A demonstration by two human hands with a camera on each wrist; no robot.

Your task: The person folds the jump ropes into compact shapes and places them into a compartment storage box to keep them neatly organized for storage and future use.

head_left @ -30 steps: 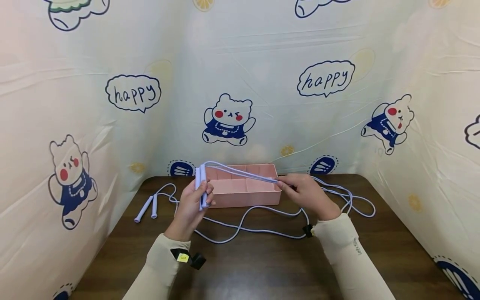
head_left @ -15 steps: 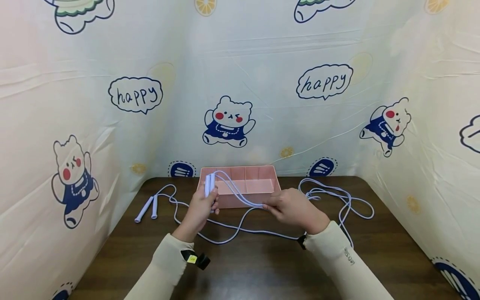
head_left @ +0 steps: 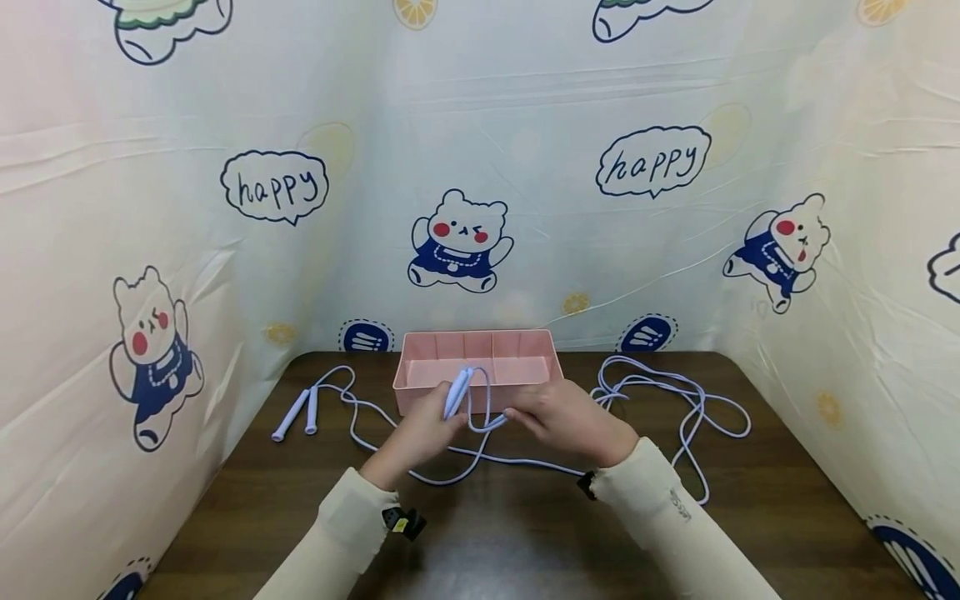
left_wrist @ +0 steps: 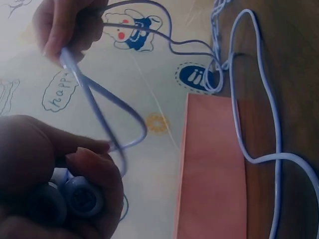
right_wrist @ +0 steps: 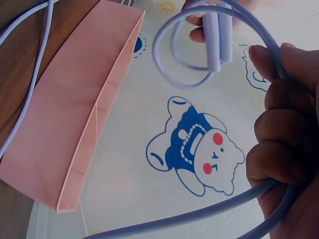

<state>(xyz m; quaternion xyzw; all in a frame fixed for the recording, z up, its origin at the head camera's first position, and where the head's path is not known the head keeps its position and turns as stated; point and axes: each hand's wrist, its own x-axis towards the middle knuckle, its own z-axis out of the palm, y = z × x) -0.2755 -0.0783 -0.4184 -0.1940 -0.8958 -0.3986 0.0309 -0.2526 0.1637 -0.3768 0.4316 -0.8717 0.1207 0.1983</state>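
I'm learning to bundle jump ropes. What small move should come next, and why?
Probably bring the right hand and its doubled cord in against the handles: the left hand holds both of them, while the cord loops loosely between the two hands.

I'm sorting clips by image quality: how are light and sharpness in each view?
Head: bright, lettering legible, soft sheen on the table; left wrist: dim, hazy, handle ends shadowed; right wrist: printed bear clear, upper right washed out, right hand dark against the backdrop.
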